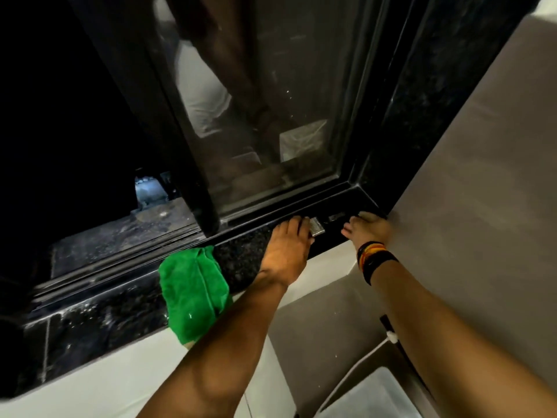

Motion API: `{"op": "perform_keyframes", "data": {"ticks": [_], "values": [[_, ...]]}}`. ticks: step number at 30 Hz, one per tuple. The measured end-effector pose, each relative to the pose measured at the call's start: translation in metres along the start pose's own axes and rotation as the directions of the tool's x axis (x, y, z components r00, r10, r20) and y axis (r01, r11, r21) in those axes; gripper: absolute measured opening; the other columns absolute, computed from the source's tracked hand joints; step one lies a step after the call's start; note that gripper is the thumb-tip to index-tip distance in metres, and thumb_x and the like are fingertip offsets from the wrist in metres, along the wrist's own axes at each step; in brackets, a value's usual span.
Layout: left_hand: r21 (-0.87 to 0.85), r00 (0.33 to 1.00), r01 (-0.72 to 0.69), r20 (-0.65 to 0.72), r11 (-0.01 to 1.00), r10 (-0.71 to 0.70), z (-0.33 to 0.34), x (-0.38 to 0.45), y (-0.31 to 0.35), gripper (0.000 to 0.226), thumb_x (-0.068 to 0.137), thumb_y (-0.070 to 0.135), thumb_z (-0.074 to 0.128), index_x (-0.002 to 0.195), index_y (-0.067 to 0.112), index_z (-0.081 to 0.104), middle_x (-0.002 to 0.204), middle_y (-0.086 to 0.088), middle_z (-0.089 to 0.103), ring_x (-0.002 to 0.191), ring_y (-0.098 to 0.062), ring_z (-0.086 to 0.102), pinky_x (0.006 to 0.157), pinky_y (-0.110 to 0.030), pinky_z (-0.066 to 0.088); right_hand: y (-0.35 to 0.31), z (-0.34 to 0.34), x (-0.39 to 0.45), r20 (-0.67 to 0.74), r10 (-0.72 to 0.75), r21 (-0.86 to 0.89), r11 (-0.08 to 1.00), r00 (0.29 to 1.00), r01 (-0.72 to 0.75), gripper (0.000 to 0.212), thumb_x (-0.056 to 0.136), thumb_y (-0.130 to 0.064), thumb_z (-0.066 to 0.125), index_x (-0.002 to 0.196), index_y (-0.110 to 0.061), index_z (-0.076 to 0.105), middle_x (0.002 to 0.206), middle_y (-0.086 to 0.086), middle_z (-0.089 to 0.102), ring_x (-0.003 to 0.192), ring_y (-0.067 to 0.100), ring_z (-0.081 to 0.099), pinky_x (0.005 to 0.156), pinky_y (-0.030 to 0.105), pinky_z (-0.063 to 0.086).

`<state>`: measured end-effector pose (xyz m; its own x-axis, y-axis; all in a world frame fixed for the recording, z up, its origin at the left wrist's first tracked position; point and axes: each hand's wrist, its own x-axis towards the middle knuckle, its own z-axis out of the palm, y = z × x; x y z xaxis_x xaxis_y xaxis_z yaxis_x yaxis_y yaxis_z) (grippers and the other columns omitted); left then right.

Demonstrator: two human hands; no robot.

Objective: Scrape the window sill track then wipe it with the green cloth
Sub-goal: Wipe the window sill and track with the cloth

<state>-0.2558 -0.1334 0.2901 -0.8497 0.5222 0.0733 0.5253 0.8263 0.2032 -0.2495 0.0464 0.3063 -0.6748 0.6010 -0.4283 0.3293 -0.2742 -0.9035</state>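
The black window sill track (265,214) runs along the foot of the sliding glass pane. My left hand (286,247) lies on the dark granite sill (241,260) with its fingers closed on a small metal scraper (316,229), whose blade rests by the track near the right corner. Just to the right, my right hand (369,227) presses flat on the sill corner with fingers apart and holds nothing; it wears striped wristbands. The green cloth (193,294) is draped over the sill's front edge, left of my left forearm.
The window's left half stands open to darkness, and the dusty outer ledge (126,236) is speckled with white. A grey wall (482,176) bounds the sill on the right. Below, a white cable (361,360) and a pale box lid (376,393) lie near the floor.
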Motion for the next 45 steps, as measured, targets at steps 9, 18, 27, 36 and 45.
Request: {"op": "perform_keyframes", "data": {"ticks": [9, 18, 27, 36, 45], "values": [[0.016, 0.900, 0.339, -0.298, 0.941, -0.319, -0.028, -0.136, -0.097, 0.044, 0.101, 0.026, 0.043, 0.137, 0.006, 0.059, 0.139, -0.014, 0.061, 0.129, -0.031, 0.053, 0.115, -0.048, 0.036, 0.096, 0.087, -0.116, 0.829, -0.410, -0.431, -0.037, 0.380, 0.902, 0.052, 0.097, -0.025, 0.032, 0.148, -0.013, 0.039, 0.159, 0.007, 0.030, 0.150, 0.025, 0.022, 0.122, 0.044, 0.018], [0.081, 0.946, 0.325, -0.047, 0.942, -0.322, -0.019, -0.184, -0.144, 0.063, 0.104, 0.038, 0.013, 0.159, 0.009, 0.021, 0.167, -0.009, 0.021, 0.156, -0.024, 0.012, 0.125, -0.049, 0.016, 0.115, 0.101, -0.115, 0.841, -0.304, -0.509, -0.162, 0.448, 0.845, 0.063, 0.100, -0.046, 0.012, 0.150, -0.013, 0.033, 0.159, 0.006, 0.030, 0.149, 0.024, 0.023, 0.119, 0.041, 0.008], [-0.009, 0.563, 0.823, -0.121, 0.568, -0.818, -0.062, -0.304, -0.239, 0.073, 0.094, 0.035, 0.015, 0.146, -0.007, 0.042, 0.152, -0.026, 0.044, 0.145, -0.041, 0.035, 0.120, -0.054, 0.028, 0.114, 0.104, -0.121, 0.827, -0.299, -0.532, -0.141, 0.476, 0.835, 0.070, 0.099, -0.048, 0.000, 0.151, -0.013, 0.031, 0.160, 0.006, 0.028, 0.149, 0.022, 0.020, 0.119, 0.037, 0.001], [-0.001, 0.662, 0.749, -0.035, 0.662, -0.749, -0.066, -0.275, -0.206, 0.071, 0.095, 0.037, 0.011, 0.156, 0.003, 0.026, 0.164, -0.015, 0.027, 0.154, -0.030, 0.015, 0.127, -0.041, 0.010, 0.125, 0.104, -0.117, 0.813, -0.357, -0.530, -0.126, 0.460, 0.839, 0.062, 0.099, -0.044, 0.012, 0.153, -0.015, 0.023, 0.162, 0.003, 0.021, 0.151, 0.020, 0.013, 0.122, 0.043, 0.008], [-0.067, 0.437, 0.896, -0.045, 0.439, -0.899, -0.087, -0.288, -0.222, 0.060, 0.103, 0.033, 0.029, 0.153, 0.000, 0.032, 0.157, -0.019, 0.038, 0.147, -0.036, 0.029, 0.123, -0.042, 0.021, 0.123, 0.104, -0.120, 0.812, -0.348, -0.530, -0.099, 0.469, 0.842, 0.065, 0.099, -0.047, 0.009, 0.154, -0.016, 0.022, 0.162, 0.003, 0.020, 0.151, 0.018, 0.012, 0.123, 0.043, 0.006]]}}
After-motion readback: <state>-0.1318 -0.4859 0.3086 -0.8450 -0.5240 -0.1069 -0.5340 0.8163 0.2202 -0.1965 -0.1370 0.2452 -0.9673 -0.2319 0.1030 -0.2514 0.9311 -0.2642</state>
